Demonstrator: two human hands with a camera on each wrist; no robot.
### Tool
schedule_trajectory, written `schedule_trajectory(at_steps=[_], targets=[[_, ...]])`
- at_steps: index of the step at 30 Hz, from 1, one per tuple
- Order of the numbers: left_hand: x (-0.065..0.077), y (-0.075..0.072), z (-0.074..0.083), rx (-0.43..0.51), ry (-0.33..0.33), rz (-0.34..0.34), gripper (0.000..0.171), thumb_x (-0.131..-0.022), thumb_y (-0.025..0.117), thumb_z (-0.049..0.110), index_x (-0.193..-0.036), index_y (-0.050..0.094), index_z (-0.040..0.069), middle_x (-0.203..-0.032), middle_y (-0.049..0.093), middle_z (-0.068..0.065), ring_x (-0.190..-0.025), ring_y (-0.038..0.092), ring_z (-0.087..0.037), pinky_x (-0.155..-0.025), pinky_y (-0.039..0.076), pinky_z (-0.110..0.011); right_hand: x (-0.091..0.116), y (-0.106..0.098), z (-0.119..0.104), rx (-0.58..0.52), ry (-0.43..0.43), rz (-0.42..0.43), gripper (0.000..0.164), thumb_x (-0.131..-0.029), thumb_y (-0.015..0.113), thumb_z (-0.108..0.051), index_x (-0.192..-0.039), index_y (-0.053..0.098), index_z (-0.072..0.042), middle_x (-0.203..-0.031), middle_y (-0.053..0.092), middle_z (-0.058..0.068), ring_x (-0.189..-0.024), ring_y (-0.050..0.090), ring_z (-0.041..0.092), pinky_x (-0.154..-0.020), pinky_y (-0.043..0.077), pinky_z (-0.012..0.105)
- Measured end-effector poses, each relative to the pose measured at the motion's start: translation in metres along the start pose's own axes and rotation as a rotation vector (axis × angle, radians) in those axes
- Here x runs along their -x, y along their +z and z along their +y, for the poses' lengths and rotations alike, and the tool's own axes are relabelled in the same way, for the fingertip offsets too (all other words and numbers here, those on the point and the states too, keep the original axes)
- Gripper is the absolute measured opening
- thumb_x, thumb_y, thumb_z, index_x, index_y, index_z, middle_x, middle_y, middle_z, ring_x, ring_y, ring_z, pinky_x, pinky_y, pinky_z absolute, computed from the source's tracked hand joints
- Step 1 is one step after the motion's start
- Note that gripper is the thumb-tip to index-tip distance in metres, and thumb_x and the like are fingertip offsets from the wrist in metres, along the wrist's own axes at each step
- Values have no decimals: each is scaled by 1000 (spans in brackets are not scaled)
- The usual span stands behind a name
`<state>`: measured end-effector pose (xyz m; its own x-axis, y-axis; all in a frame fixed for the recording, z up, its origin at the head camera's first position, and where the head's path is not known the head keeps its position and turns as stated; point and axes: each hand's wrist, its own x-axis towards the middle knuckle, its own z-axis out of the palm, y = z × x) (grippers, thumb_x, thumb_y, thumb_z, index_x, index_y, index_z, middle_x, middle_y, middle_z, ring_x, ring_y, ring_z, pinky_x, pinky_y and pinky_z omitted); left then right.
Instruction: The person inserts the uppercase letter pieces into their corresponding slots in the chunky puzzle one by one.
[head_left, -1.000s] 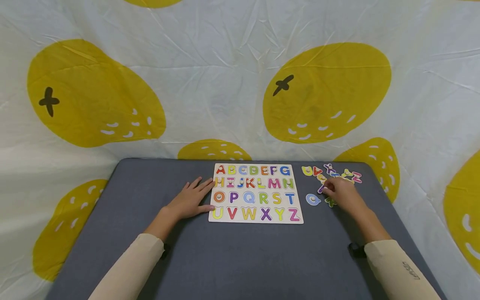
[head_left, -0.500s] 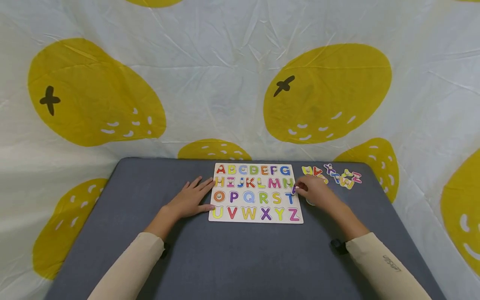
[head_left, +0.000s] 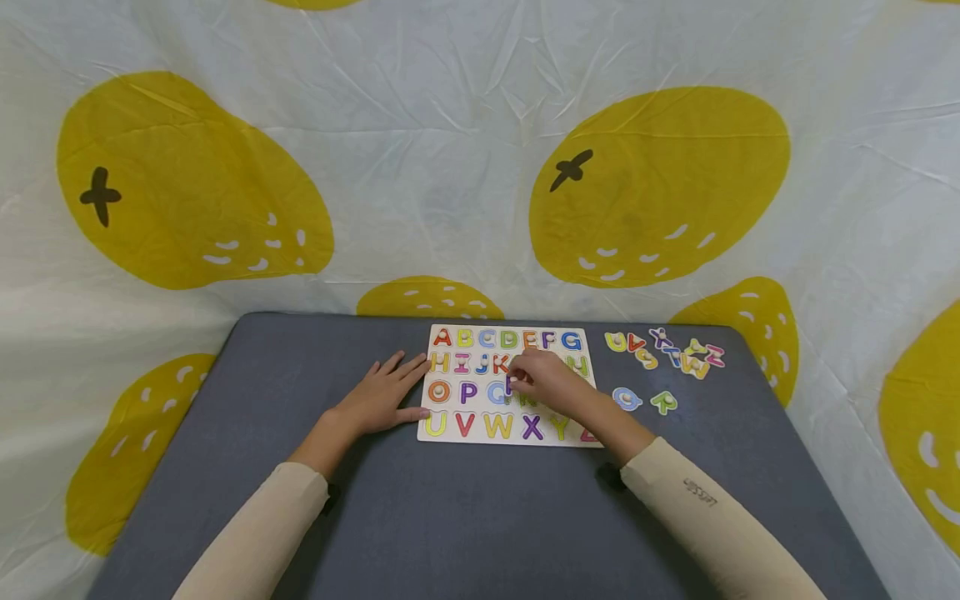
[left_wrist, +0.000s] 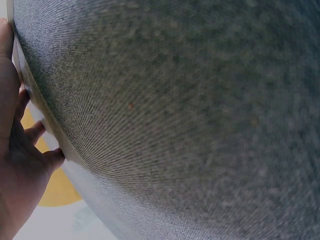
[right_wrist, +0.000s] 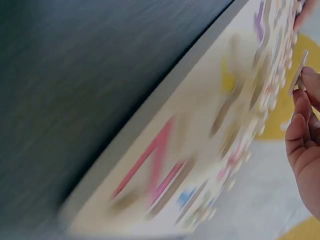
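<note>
A white cloth with large yellow fruit shapes (head_left: 660, 196) is hanging behind a dark grey bench (head_left: 465, 517), and an alphabet board (head_left: 480, 429) is lying flat on the bench. Along the board's top row, knobbed letters A to G (head_left: 507, 339) are sitting in their places. The left hand (head_left: 375, 398) is resting at the board's left edge, its fingers spreading wide, with the thumb and index finger touching the board. The right hand (head_left: 551, 379) is reaching across the board's right half, its fingers narrowing to a pinch and holding a purple letter piece (head_left: 509, 386) by the blue Q recess (head_left: 492, 392). In the right wrist view that piece is tilting on edge, apart from the board. Just right of the board, a blue Q piece (head_left: 627, 398) is lying near a green R piece (head_left: 664, 402). Beyond these, right of the board's upper rows, a yellow U piece (head_left: 617, 342) is lying beside a red V piece (head_left: 635, 342), and other loose letters (head_left: 694, 367) are overlapping.
</note>
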<state>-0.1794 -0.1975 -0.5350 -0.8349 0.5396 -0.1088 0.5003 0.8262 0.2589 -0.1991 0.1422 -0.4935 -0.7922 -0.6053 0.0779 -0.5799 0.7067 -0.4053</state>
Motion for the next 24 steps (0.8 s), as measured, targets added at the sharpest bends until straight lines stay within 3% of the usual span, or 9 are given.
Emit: schedule_trajectory(at_steps=[9,13,24], targets=[[-1,0,-1,1,3,0,92,-96,60,66,-167,23,22,-173,24,-2,-159,17,-40,-121,20,-70,-34,22,-29,-1,-56,-70,9,-96,75,-17,-102,76,-10,-93,66,0,-78,55,10,-73,50,26],[-1,0,-1,0,-4,-4,92,-95,60,67,-167,23,22,-172,24,-1,-159,17,-40,-121,20,-70,-42,30,-34,15,-103,-67,7,-97,74,-15,-100,75,-9,-91,66,1,-76,54,10,-71,49,25],[-1,0,-1,0,2,6,92,-95,60,66,-166,24,22,-172,25,-2,-159,19,-41,-120,22,-71,-54,44,-37,34,-133,-80,4,-96,72,-11,-92,70,-10,-84,62,1,-72,51,10,-66,43,22]])
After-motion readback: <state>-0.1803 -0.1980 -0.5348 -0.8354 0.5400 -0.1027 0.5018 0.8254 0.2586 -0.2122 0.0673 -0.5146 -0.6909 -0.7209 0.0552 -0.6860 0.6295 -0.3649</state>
